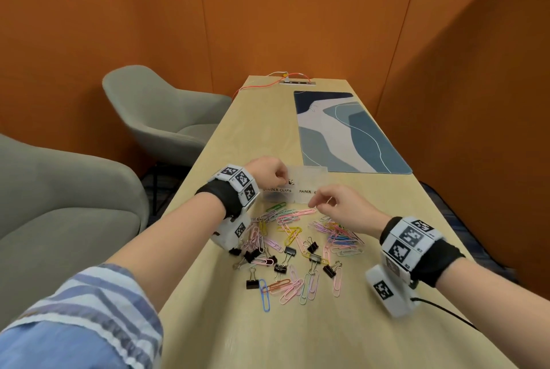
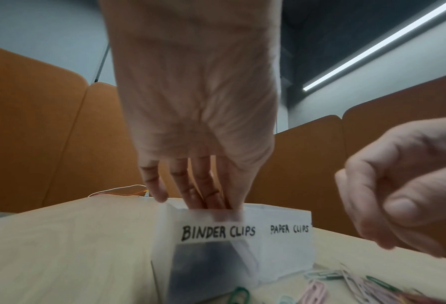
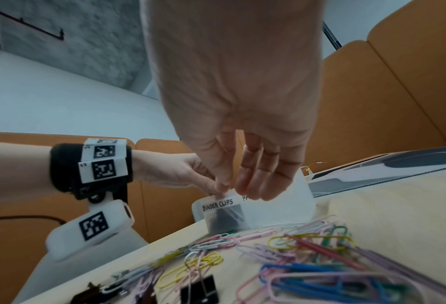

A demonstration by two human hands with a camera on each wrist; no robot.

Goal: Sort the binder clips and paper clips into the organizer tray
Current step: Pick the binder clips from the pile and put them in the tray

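**Hands over the labelled tray**

Striped sleeve (image 1: 89, 309) nearest. Left hand (image 1: 265, 173) dips straight, released fingers (image 2: 190, 191) into the translucent white organizer tray's (image 2: 286, 248) "BINDER CLIPS" compartment, a small black binder clip (image 1: 290, 182) just beneath them. Right hand (image 1: 342, 207), fingers loosely curled, grasping nothing visible, hovers above coloured paper clips (image 1: 297, 231) scattered on the tabletop (image 1: 297, 339).

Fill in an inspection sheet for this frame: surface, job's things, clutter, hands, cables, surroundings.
Surface: pale wood table.
Job's things: clear tray with compartments labelled BINDER CLIPS and PAPER CLIPS; coloured paper clips and black binder clips mixed in a loose pile in front of it.
Clutter: blue patterned mat behind the tray.
Hands: left hand over the binder side, fingers dipping in, a small binder clip at their tips; right hand near the paper side, grip unclear.
Cables: orange wire at the far edge; black lead from the right wrist.
Surroundings: orange walls, two grey armchairs.
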